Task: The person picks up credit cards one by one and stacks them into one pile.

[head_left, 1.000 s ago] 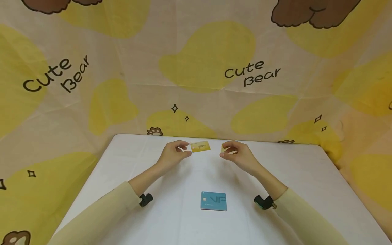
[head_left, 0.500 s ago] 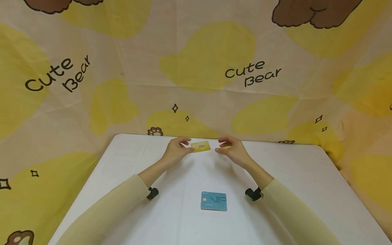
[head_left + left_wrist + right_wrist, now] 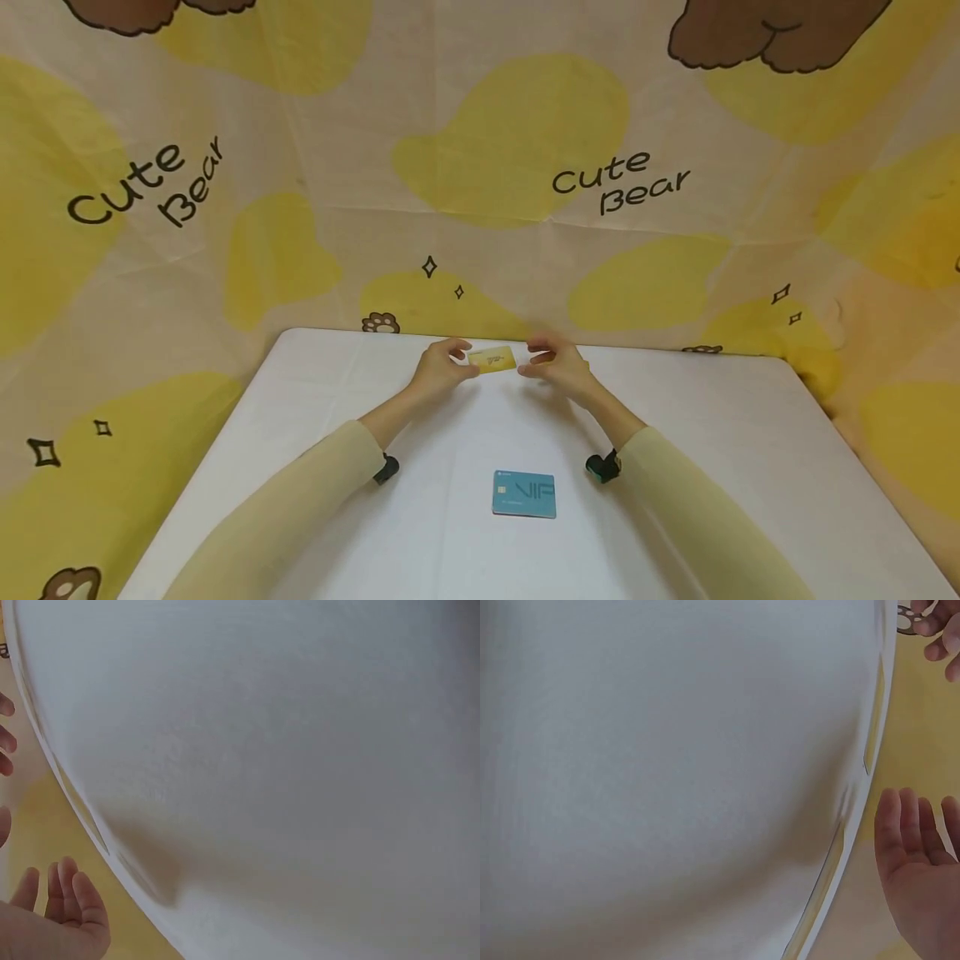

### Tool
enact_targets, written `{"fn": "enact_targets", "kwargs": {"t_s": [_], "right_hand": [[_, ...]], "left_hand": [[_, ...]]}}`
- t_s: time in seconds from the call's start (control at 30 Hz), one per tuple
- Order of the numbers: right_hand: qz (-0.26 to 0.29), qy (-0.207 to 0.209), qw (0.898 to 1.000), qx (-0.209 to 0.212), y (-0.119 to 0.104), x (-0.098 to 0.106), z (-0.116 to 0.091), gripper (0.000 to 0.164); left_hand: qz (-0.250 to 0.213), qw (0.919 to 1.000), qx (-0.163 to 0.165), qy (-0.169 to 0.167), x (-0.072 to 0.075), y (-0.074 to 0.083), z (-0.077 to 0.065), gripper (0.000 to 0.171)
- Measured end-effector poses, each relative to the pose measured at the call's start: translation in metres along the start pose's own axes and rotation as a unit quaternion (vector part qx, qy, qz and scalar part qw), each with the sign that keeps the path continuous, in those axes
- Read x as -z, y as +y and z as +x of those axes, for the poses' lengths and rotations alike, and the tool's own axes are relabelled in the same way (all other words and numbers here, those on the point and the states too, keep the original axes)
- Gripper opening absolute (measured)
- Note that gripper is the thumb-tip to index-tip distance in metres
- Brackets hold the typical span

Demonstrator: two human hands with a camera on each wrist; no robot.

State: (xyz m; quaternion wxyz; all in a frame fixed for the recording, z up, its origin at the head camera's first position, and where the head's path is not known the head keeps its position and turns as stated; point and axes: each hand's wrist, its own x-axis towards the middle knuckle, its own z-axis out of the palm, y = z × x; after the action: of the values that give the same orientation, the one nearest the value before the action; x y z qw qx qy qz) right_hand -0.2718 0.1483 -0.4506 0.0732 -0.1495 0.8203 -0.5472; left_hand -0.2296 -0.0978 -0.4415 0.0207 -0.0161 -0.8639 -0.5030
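Note:
A yellow card (image 3: 492,360) lies near the back edge of the white table. My left hand (image 3: 442,363) is at its left end, thumb and fingers spread apart in a loose curve, thumb tip right at the card's edge. Just off the right end is my right hand (image 3: 557,365), also loosely curved with nothing between thumb and fingers. A second yellow card (image 3: 819,892) lies further right, mostly hidden behind the right hand in the head view. Closer to me, a blue card marked VIP (image 3: 524,494) lies flat, seemingly on top of a thin stack.
The white table (image 3: 337,367) ends just behind the yellow cards, against a hanging cloth (image 3: 480,167) printed with bears and yellow patches. A dark wrist camera (image 3: 386,468) sits under the left sleeve, another camera (image 3: 602,467) under the right.
My right hand has moved left, from over the second yellow card to the first card's right end. My left hand has shifted slightly right, up to its left end. The cards stay put.

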Motion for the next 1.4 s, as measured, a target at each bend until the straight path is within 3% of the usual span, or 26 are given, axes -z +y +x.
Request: {"fn": "enact_targets", "kwargs": {"t_s": [0.33, 0.57, 0.77, 1.03, 1.4], "right_hand": [[-0.065, -0.03, 0.997, -0.011, -0.001, -0.015, 0.013, 0.066], [-0.083, -0.026, 0.996, -0.031, 0.002, -0.019, 0.023, 0.068], [-0.094, -0.039, 0.994, -0.024, 0.005, -0.019, 0.027, 0.071], [-0.132, -0.072, 0.989, 0.005, 0.008, -0.024, 0.034, 0.064], [-0.19, -0.07, 0.979, 0.007, 0.007, -0.026, 0.04, 0.053]], "left_hand": [[0.048, 0.9985, 0.024, -0.009, -0.008, -0.004, 0.013, 0.056], [0.071, 0.9964, 0.044, -0.014, -0.009, -0.005, 0.021, 0.058], [0.088, 0.9945, 0.049, -0.028, -0.01, -0.008, 0.029, 0.058], [0.089, 0.9941, 0.058, -0.022, -0.006, -0.013, 0.029, 0.052], [0.127, 0.9895, 0.061, -0.03, -0.011, -0.014, 0.036, 0.053]]}}
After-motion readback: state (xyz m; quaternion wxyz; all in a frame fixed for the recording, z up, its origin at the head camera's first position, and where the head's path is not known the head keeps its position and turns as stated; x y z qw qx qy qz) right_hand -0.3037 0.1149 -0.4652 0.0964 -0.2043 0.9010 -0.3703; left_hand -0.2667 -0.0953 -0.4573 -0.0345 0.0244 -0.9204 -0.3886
